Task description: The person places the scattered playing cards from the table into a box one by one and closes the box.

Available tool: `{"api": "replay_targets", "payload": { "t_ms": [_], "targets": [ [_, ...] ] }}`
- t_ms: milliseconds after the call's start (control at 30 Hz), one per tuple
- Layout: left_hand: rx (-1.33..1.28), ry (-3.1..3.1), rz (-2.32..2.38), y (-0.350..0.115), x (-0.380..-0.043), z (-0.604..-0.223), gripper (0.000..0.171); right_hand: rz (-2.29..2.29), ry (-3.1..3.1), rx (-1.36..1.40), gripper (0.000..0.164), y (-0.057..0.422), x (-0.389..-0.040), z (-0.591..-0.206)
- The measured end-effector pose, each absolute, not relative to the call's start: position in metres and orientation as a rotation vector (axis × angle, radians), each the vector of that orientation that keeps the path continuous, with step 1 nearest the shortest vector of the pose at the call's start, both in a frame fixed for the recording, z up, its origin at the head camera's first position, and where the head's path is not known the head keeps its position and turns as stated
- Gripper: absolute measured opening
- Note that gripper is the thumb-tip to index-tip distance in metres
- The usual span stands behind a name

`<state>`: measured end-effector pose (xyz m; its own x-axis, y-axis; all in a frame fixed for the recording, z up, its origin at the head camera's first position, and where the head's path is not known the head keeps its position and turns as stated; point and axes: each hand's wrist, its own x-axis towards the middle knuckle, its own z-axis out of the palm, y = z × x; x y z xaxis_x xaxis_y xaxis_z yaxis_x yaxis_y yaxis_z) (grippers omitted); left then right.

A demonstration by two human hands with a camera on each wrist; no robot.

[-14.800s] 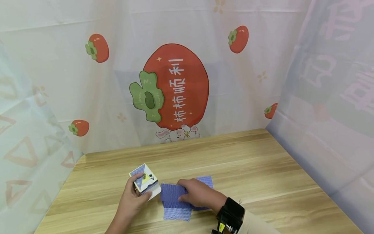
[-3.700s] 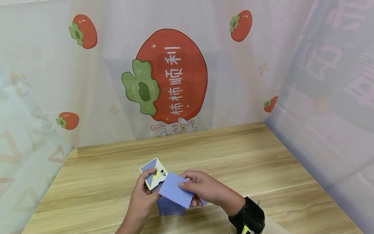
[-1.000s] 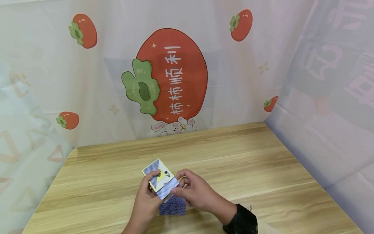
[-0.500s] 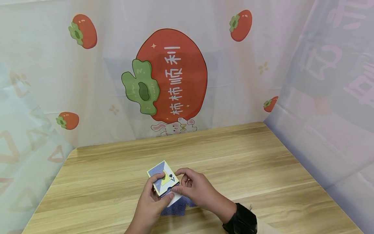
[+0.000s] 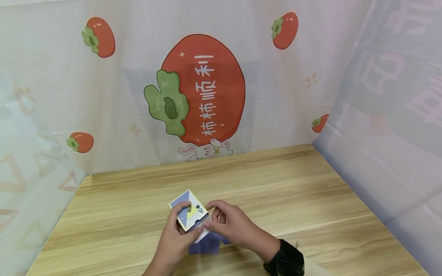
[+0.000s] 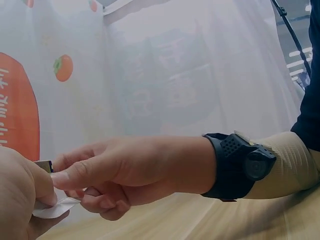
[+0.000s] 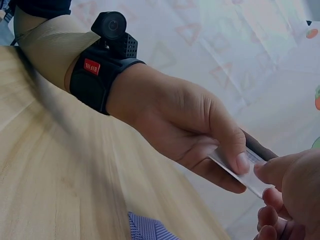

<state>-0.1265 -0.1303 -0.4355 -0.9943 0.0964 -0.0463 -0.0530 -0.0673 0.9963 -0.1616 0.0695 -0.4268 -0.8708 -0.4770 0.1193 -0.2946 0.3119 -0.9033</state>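
In the head view my left hand (image 5: 176,234) grips a playing card box (image 5: 184,214) with an ace of spades design and a blue-patterned back. Its white flap (image 5: 201,235) hangs out at the lower end, under my left thumb. At that open end is my right hand (image 5: 238,226), thumb by the flap and index finger at the box's corner. Loose blue-backed playing cards (image 5: 205,247) lie on the table below both hands, partly covered. The right wrist view shows the left thumb (image 7: 241,162) pressing on the flap and the cards (image 7: 150,231) underneath.
A pale wood table (image 5: 293,191) spreads around the hands. White fabric printed with persimmons (image 5: 210,84) hangs behind it, with more fabric at both sides. A black strap with a camera (image 5: 284,258) circles the right wrist.
Earlier the right hand pinched loose cards; a second ago, blue cards stuck out of the box's open end. They now sit inside it, and the white flap shows. The pile below is smaller.
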Motion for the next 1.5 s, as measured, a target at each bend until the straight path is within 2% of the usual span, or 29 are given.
{"api": "replay_targets", "payload": {
  "t_ms": [200, 433, 667, 733, 1000, 1367, 1500],
  "targets": [
    [0.041, 2.117, 2.264, -0.137, -0.129, -0.433, 0.077, -1.564, 2.391, -0.737, 0.026, 0.068, -0.161, -0.428],
    [0.066, 2.116, 2.270, -0.141, -0.131, -0.432, 0.076, -1.504, 2.366, -0.766, 0.035, 0.069, -0.161, -0.429],
    [0.025, 2.133, 2.264, -0.143, -0.132, -0.431, 0.076, -1.287, 2.375, -0.894, 0.019, 0.067, -0.160, -0.433],
    [0.025, 2.134, 2.259, -0.144, -0.133, -0.430, 0.076, -1.147, 2.404, -0.972, 0.020, 0.067, -0.159, -0.434],
    [-0.003, 2.156, 2.251, -0.147, -0.134, -0.427, 0.077, -0.557, 2.564, -1.241, 0.042, 0.070, -0.155, -0.438],
    [0.007, 2.151, 2.251, -0.149, -0.134, -0.427, 0.077, -0.345, 2.543, -1.320, 0.072, 0.074, -0.152, -0.443],
    [0.018, 2.151, 2.252, -0.149, -0.135, -0.426, 0.076, -0.319, 2.537, -1.352, 0.075, 0.073, -0.153, -0.446]
  ]
}}
